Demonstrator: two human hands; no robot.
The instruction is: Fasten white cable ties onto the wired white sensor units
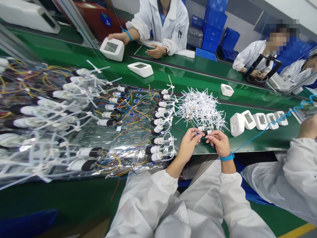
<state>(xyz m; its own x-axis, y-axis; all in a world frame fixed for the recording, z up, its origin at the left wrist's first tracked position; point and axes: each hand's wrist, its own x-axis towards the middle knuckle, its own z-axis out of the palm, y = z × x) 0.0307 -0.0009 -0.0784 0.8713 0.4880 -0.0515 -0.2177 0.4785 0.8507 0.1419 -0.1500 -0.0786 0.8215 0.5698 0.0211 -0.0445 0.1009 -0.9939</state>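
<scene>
My left hand is closed, its thumb and fingers pinching thin wires beside a small motor with a white body and black end. My right hand pinches that motor's near side; the exact grip is partly hidden by my fingers. A blue wrist strap with a cord sits on my right wrist. Just beyond my fingertips lies a heap of white plastic tube pieces. To the left, several similar motors with tubes and coloured wires lie in rows on clear plastic sheeting.
White devices with displays stand in a row at the right. Another white device lies on the green conveyor. Across it, a co-worker's hand holds a white device. A neighbour's sleeve is close on my right.
</scene>
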